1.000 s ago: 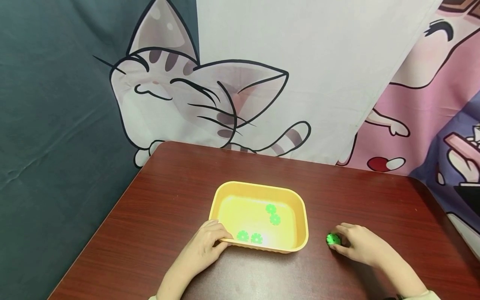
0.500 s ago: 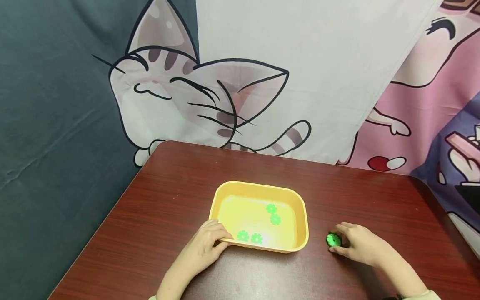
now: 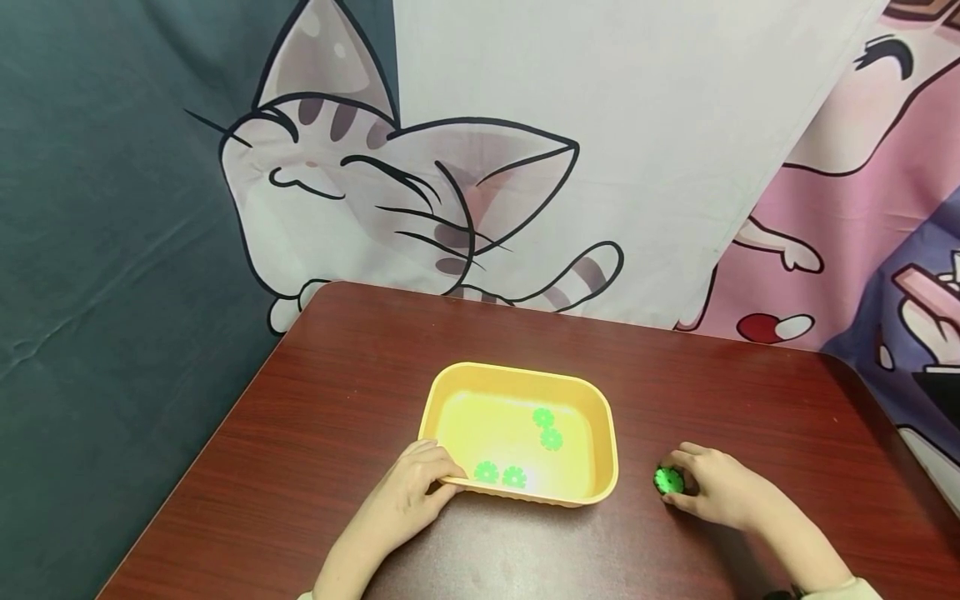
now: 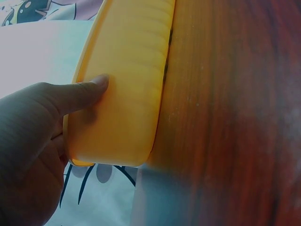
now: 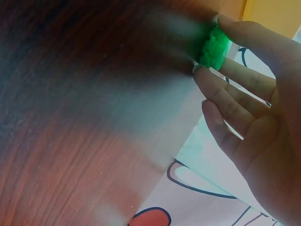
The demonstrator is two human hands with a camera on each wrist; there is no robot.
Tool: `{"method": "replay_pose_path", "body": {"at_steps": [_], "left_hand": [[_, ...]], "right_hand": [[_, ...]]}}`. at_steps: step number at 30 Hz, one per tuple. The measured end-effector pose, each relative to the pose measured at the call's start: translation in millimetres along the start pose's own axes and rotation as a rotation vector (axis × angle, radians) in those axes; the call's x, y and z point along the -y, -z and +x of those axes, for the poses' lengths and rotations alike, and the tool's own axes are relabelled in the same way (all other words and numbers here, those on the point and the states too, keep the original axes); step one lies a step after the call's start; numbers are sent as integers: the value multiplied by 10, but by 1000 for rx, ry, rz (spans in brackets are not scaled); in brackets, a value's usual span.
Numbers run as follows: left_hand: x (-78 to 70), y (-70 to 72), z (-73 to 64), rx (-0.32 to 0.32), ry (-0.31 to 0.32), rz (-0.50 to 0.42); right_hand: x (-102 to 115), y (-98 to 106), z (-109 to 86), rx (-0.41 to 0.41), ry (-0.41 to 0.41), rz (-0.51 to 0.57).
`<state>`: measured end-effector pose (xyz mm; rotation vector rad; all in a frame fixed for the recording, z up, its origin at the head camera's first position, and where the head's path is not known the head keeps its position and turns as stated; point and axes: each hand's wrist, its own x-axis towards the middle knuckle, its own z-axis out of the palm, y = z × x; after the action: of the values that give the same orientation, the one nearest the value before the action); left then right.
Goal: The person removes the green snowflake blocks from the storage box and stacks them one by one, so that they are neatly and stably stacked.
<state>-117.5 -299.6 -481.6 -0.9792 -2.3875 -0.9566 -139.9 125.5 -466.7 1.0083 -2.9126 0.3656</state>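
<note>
Pinching green notched piece (image 3: pixel 668 480) edgewise low at table (image 3: pixel 720 400) R of yellow tray (image 3: pixel 517 382), R hand (image 3: pixel 716 487) is part-curled, L hand (image 3: pixel 416 483) grips tray's near-L rim; piece prob. light, stiff, best held by opp. edges.

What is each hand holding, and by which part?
Left hand: the tray, by its rim near the front left corner. Right hand: the green item, by opposite edges.

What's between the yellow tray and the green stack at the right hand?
Just bare tabletop from the yellow tray to the green stack; head view shows it.
</note>
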Motion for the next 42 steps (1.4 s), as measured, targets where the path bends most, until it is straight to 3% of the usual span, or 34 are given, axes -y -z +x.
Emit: {"method": "replay_pose_path", "body": {"at_steps": [9,15,25,32,42], "left_hand": [[-3,12,-11,8,24,-5],[0,17,-19,0,7,-11],[-29,45,-37,57,76,-10],[-25,52,-50,66,77,6],[-49,48,-73,94,98,41]], "right_hand": [[-13,69,15,40,-9,35],[20,261,75,-41,38,-24],[185,736,489,-14,-58,-76],[354,818,859,-37,42,-97],[714,709,1332,35,179,-28]]}}
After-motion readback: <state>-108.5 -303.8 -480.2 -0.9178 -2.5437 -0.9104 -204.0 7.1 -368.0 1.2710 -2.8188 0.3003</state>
